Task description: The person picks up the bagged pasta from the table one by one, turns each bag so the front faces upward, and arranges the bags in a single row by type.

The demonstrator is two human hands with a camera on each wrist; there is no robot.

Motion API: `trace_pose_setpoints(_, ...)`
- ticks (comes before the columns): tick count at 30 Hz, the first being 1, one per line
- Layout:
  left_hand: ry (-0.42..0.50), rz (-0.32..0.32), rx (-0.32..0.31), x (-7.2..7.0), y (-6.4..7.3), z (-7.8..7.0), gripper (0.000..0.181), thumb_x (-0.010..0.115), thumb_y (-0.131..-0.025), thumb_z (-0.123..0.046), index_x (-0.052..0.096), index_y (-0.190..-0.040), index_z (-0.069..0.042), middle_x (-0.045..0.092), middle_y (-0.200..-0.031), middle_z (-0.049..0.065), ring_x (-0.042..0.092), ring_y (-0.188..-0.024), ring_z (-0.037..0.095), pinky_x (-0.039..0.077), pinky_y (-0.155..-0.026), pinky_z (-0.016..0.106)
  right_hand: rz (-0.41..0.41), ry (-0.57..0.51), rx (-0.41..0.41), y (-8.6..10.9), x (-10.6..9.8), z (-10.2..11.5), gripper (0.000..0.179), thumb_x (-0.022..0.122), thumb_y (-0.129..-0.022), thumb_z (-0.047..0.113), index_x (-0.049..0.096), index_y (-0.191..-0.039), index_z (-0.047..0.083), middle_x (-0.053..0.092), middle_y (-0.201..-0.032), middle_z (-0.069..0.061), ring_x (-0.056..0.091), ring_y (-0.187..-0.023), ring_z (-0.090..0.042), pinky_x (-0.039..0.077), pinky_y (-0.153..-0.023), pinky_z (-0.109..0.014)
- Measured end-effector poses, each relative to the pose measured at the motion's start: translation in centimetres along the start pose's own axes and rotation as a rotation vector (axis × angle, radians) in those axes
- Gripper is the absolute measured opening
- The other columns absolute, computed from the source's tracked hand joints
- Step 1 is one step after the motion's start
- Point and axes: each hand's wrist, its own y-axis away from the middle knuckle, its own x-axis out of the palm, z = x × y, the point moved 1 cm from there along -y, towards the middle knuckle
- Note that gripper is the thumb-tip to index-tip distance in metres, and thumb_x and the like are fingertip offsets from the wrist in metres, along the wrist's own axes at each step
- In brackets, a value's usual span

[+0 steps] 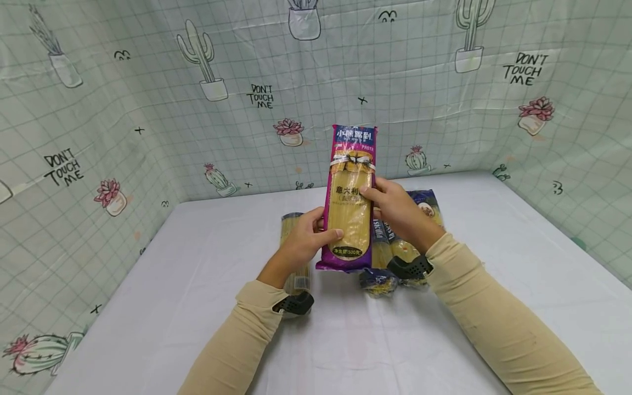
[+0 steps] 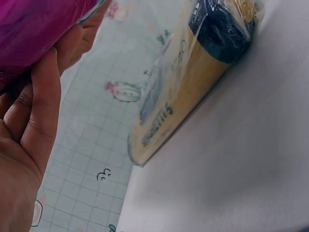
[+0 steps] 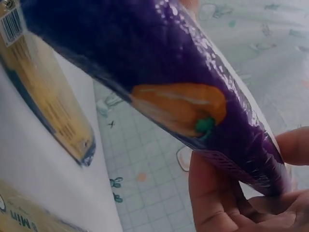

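Note:
A purple packet of pasta (image 1: 351, 219) with a clear window over yellow strands is held up above the table, nearly upright, its printed front towards the head camera. The left hand (image 1: 312, 237) grips its lower left edge, thumb across the front. On the right edge, about mid-height, the right hand (image 1: 395, 207) pinches the packet with its thumb on the front. In the left wrist view, the left hand (image 2: 34, 121) has its fingers behind the purple wrapper (image 2: 43, 29). The right wrist view has the packet's purple side (image 3: 178, 63) between the right hand's (image 3: 231, 212) thumb and fingers.
A spaghetti pack (image 1: 299, 278) lies left of the held packet, partly hidden by the left arm. Several blue-and-yellow pasta packs (image 1: 380, 253) lie to the right, partly behind the right hand. The white table (image 1: 148, 307) meets a patterned cloth backdrop (image 1: 237, 142).

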Motion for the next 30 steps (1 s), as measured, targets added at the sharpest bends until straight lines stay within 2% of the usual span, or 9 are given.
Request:
trace_pose_setpoints(5,0.03,-0.003,-0.01,-0.2,0.1,-0.1,0.038,0.063,-0.096,-0.01,0.053,-0.128,0.007,0.069,-0.106,0.019,0.068,-0.09,0.019,0.058,-0.078,0.033,-0.015,0.01,-0.037,0.0,0.1,-0.3,0.064,0.05,-0.106,0.014,0.016,-0.16,0.006,0.047,-0.142,-0.021,0.053,-0.126,-0.031,0.049,-0.1,-0.041)
trace_pose_setpoints(9,0.039,0.014,-0.055,-0.2,0.1,-0.1,0.04,0.063,-0.097,-0.012,0.052,-0.13,0.007,0.069,-0.108,0.019,0.068,-0.091,0.02,0.058,-0.078,0.033,-0.056,0.014,-0.029,0.0,-0.1,-0.8,0.076,0.054,-0.104,0.009,0.006,-0.162,0.015,0.045,-0.144,-0.023,0.051,-0.127,-0.033,0.048,-0.101,-0.04)
trace_pose_setpoints(16,-0.022,0.021,-0.189,-0.1,0.2,0.1,0.043,0.066,-0.098,-0.019,0.052,-0.133,0.002,0.069,-0.109,0.015,0.067,-0.091,0.02,0.057,-0.079,0.033,-0.075,-0.028,0.011,-0.1,-0.3,-1.7,0.081,0.054,-0.102,0.003,0.004,-0.163,0.025,0.048,-0.143,-0.024,0.056,-0.121,-0.034,0.053,-0.094,-0.039)
trace_pose_setpoints(19,-0.048,0.019,-0.218,-0.1,0.1,-0.1,0.047,0.066,-0.098,-0.02,0.049,-0.137,0.0,0.07,-0.108,0.014,0.068,-0.09,0.021,0.057,-0.077,0.034,-0.076,-0.019,0.012,-0.2,-0.4,-1.9,0.082,0.055,-0.102,0.004,0.005,-0.163,0.027,0.046,-0.146,-0.024,0.056,-0.123,-0.033,0.05,-0.098,-0.043)
trace_pose_setpoints(22,-0.056,0.02,-0.226,-0.1,0.0,-0.3,0.058,0.067,-0.097,-0.02,0.041,-0.147,-0.004,0.069,-0.109,0.016,0.069,-0.089,0.022,0.058,-0.075,0.035,-0.078,-0.008,0.016,-0.3,-0.4,-2.1,0.08,0.056,-0.103,0.005,0.008,-0.163,0.027,0.044,-0.148,-0.024,0.054,-0.126,-0.033,0.046,-0.102,-0.047)
trace_pose_setpoints(26,-0.047,0.028,-0.228,-0.1,-0.1,-0.4,0.07,0.069,-0.096,-0.019,0.033,-0.154,-0.008,0.064,-0.124,0.016,0.068,-0.095,0.023,0.058,-0.075,0.036,-0.076,0.009,0.029,-0.6,-0.4,-2.3,0.078,0.055,-0.103,0.005,0.009,-0.163,0.024,0.043,-0.149,-0.024,0.053,-0.127,-0.035,0.046,-0.102,-0.049)
trace_pose_setpoints(30,-0.04,0.045,-0.217,0.0,-0.2,-0.4,0.074,0.069,-0.094,-0.016,0.029,-0.156,-0.01,0.054,-0.141,0.014,0.067,-0.101,0.024,0.058,-0.078,0.037,-0.083,0.011,0.044,-0.8,-0.4,-2.6,0.078,0.054,-0.103,0.003,0.009,-0.163,0.022,0.044,-0.148,-0.024,0.054,-0.126,-0.035,0.05,-0.097,-0.045)
